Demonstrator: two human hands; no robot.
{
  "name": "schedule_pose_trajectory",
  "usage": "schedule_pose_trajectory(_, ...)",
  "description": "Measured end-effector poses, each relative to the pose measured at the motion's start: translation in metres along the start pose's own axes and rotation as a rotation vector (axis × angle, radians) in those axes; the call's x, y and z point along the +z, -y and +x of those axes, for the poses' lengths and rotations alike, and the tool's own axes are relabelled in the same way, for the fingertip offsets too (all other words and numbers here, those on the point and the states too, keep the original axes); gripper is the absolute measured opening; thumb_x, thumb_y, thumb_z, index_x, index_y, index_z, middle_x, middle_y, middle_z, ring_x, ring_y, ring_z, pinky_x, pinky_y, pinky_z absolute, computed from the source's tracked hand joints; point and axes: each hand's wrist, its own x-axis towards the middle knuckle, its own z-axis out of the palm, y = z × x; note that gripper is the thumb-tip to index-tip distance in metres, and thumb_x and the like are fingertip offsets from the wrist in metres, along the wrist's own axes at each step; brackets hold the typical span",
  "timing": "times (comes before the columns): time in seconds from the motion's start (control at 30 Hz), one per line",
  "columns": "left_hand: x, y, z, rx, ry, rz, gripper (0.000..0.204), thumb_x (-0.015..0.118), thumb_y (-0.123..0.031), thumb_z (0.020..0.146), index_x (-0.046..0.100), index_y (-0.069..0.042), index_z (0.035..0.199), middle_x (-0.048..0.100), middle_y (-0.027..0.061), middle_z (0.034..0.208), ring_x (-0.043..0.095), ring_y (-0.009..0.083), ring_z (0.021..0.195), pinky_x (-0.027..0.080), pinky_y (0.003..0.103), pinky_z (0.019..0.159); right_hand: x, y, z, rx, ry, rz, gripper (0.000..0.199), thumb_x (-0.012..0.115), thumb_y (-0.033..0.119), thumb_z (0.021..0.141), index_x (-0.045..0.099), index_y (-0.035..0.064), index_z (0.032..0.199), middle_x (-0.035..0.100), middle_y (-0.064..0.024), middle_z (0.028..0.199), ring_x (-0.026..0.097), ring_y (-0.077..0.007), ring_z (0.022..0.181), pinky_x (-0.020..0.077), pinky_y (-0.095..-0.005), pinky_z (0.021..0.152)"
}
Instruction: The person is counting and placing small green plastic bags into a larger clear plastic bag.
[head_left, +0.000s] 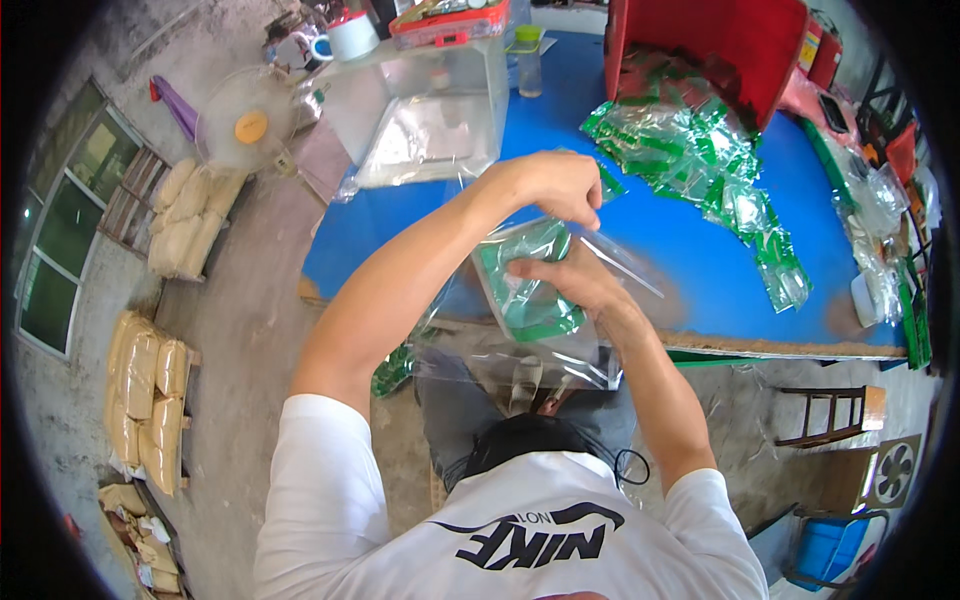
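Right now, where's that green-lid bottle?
In the head view, the bottle is at top middle on the blue table, the clear box to its left and the red bin to its right.

A white short-sleeved T-shirt [420, 550] with black chest print [530, 545] tops grey trousers [450, 400].

A hand could pass over the bare blue tabletop [700, 265] between the person's right hand [575, 278] and the trailing pile of green-and-clear plastic packets [695, 150]. Behind it, a red plastic bin [782, 50] blocks the way. Leftward, a lane runs back past a clear, green-capped bottle [529, 68], a translucent plastic box [352, 110] walling its left.
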Motion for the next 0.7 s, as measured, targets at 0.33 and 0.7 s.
schedule_pose_trajectory(0.33, -0.004, 0.001, -0.008, -0.058, -0.021, -0.148, 0.025, 0.071, -0.027, 0.083, 0.078, -0.004, 0.091, 0.075, 0.0134, 0.086, 0.071, 0.0248, 0.077, 0.054, 0.038, 0.07, -0.001, 0.005, 0.005, -0.01, 0.126, -0.104, 0.051, 0.084, 0.025, 0.077, 0.065, 0.0009, 0.118, 0.071, -0.0087, 0.107, 0.065, -0.0189, 0.1, 0.0506, -0.0346, 0.09)
schedule_pose_trajectory(0.7, 0.112, -0.114, -0.037, 0.635, -0.742, 0.101, 0.016, 0.073, -0.021, 0.077, 0.072, -0.01, 0.089, 0.069, 0.0066, 0.094, 0.066, 0.0229, 0.105, 0.038, 0.052, 0.11, -0.022, -0.102, 0.008, -0.217, 0.359, 0.407, 0.051, 0.081, 0.021, 0.082, 0.062, 0.0054, 0.126, 0.07, -0.0072, 0.115, 0.065, -0.0194, 0.102, 0.0505, -0.0369, 0.095)
